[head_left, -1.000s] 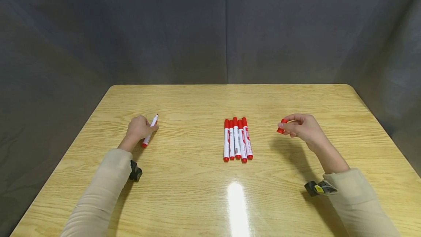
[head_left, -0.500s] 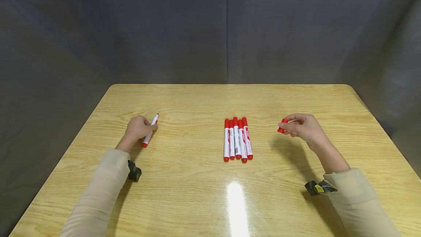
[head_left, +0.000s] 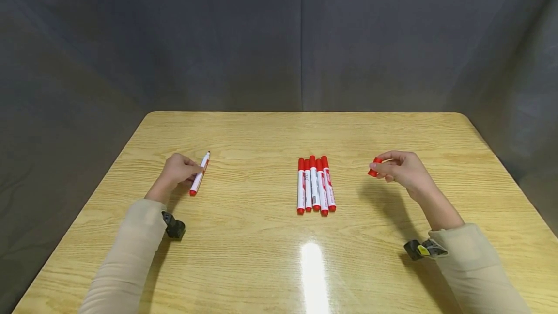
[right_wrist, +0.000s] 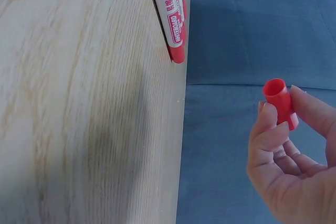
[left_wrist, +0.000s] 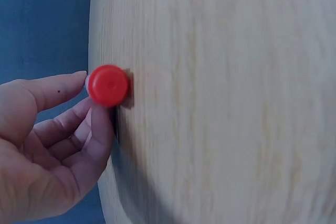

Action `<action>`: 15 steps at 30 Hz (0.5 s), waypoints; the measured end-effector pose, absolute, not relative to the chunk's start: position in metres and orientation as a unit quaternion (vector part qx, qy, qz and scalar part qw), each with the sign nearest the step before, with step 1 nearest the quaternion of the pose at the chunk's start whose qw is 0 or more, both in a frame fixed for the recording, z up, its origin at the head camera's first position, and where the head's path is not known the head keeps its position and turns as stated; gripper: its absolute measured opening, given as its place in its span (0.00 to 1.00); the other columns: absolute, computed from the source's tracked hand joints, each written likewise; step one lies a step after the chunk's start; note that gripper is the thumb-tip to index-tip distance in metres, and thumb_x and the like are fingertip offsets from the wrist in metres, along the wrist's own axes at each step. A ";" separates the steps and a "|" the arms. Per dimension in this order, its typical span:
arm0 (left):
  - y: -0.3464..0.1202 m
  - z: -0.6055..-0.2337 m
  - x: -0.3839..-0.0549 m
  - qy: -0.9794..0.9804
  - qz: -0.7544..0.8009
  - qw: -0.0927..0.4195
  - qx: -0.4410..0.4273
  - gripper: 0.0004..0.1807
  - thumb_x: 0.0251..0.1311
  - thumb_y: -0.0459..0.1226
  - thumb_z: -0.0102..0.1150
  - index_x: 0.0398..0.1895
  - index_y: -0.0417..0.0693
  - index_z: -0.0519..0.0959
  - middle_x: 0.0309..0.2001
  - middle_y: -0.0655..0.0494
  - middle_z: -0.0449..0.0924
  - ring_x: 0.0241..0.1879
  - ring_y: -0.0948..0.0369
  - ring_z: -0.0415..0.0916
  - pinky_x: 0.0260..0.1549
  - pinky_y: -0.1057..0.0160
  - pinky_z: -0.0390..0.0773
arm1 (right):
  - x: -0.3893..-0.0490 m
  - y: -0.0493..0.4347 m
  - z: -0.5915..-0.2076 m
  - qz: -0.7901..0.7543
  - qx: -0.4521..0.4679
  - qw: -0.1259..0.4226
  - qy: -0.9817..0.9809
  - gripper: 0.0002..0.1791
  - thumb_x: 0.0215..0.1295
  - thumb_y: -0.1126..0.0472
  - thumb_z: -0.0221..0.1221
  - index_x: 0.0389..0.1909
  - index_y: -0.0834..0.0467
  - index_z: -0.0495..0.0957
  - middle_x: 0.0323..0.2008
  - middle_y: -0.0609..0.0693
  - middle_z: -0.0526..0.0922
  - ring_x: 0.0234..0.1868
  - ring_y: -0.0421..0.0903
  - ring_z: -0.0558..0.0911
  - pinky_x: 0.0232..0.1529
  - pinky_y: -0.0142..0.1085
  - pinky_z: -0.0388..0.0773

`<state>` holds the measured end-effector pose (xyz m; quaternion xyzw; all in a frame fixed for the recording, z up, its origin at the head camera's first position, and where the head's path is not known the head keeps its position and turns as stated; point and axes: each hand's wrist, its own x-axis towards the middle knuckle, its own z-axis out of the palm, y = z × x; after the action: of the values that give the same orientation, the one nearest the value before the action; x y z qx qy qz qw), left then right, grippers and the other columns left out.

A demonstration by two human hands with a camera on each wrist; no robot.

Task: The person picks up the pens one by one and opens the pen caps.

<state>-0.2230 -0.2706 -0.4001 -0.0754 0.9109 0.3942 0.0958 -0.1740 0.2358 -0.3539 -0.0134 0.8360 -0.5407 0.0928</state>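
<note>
1. Pinching an uncapped marker [head_left: 197, 181] between the thumb and fingers of the left hand [head_left: 176, 169], from the left side of the barrel.
2. Located toward the left edge of the wood-grained tabletop [head_left: 244, 236], slanting, with dark tip [head_left: 209, 152] toward the far edge and red end plug [left_wrist: 108, 86] toward the near edge.
3. Seen end-on from the left wrist, with a shadow close beside on the wood. Cannot tell whether touching the surface or held just above.
4. Grasping a red cap [right_wrist: 282, 104] between the thumb and fingertips of the right hand [head_left: 407, 168], with the other fingers curled in.
5. Raised above the tabletop, toward the right edge, with a shadow cast on the wood below. Tilted, with the hollow mouth visible from the right wrist.
6. Between the two hands, about midway from left edge to right edge: five capped markers [head_left: 315, 188], lying close together side by side, roughly parallel, with caps toward the far edge.
7. On the white barrels: red print, with "WHITEBOARD" legible on one from the right wrist.
8. Over both forearms: beige sleeves [head_left: 122, 256], with a small black device at each cuff.
9. Toward the near edge: a bright reflection [head_left: 314, 275].
10. Behind the far edge and its rounded corners: a dark grey-blue curtain [head_left: 218, 38].
</note>
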 end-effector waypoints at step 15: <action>-0.272 -0.397 -0.222 0.896 0.421 0.109 -0.083 0.18 0.58 0.35 0.57 0.41 0.23 0.75 0.24 0.47 0.80 0.21 0.62 0.77 0.24 0.62 0.79 | -0.184 0.242 -0.359 -0.548 -0.004 0.123 0.827 0.29 0.60 0.55 0.59 0.53 0.72 0.67 0.28 0.43 0.81 0.30 0.40 0.79 0.34 0.35 0.77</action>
<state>-0.2217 -0.2719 -0.3965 -0.0830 0.8965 0.4215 0.1089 -0.1843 0.2422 -0.3589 -0.0035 0.8273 -0.5481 0.1231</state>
